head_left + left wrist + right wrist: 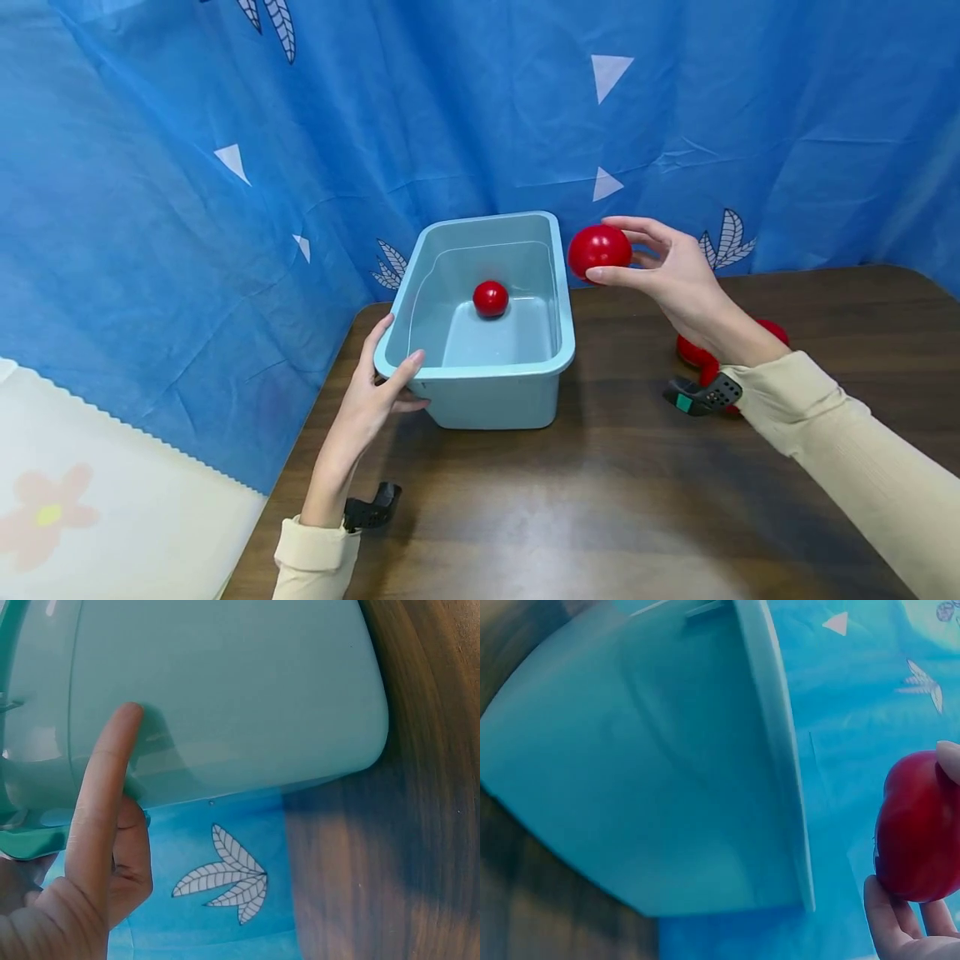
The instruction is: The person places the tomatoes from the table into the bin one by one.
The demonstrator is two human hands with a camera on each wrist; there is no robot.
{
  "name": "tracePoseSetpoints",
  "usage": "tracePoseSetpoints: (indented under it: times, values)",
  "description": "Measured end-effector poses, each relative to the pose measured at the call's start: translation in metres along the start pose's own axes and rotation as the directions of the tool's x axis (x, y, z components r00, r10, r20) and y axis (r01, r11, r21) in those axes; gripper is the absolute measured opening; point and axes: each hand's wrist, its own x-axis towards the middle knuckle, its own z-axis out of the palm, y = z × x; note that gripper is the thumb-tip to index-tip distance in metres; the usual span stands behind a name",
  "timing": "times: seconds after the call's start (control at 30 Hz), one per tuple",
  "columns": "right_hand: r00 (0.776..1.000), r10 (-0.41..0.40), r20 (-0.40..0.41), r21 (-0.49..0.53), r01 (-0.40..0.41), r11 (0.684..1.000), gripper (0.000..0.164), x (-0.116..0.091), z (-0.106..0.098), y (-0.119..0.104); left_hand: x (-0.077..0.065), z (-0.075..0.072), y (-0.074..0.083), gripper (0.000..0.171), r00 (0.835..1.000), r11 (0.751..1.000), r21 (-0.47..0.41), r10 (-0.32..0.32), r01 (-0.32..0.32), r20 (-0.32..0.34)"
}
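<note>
Left hand (pixel 369 402): gripping corner of rounded-rectangular tub (pixel 487 400), smooth blue plastic. Right hand (pixel 666 268): pinching glossy, lobed red object (pixel 597 248). Beyond left hand, inside tub: round red piece (pixel 491 298). Behind both hands: creased curtain (pixel 487 108).

Right hand (pixel 678 271) aloft (thumb (pixel 618 276) opposite curved fingers (pixel 637 225)), left hand (pixel 366 400) lower, thumb apart.

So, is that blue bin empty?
Not empty: one red object shows inside the bin; the right hand holds a second red object outside it.
</note>
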Motion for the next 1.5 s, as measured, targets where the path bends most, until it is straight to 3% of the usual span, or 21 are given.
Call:
tracePoseSetpoints:
  times: [0.33,0.7,1.3,1.5]
  values:
    - [0.993,-0.056,0.102,0.071,0.049,0.996,0.065,0.035,0.039,-0.026,0.001,0.007,0.001,0.076,1.0,1.0,-0.017,0.005,-0.005,0.0]
    - [0.987,-0.034,0.16,0.049,0.027,0.998,0.068,0.063,0.072,-0.037,0.003,0.013,0.001,0.075,1.0,1.0,-0.026,0.007,-0.007,-0.003]
    - [0.986,0.015,0.167,0.044,-0.023,0.999,0.071,0.074,0.091,-0.04,0.006,0.018,0.001,0.076,1.0,0.999,-0.033,0.003,-0.003,0.008]
    - [0.986,0.029,0.164,0.103,-0.047,0.994,0.069,0.074,0.089,-0.042,0.006,0.017,0.002,0.076,1.0,1.0,-0.03,0.007,-0.007,0.01]
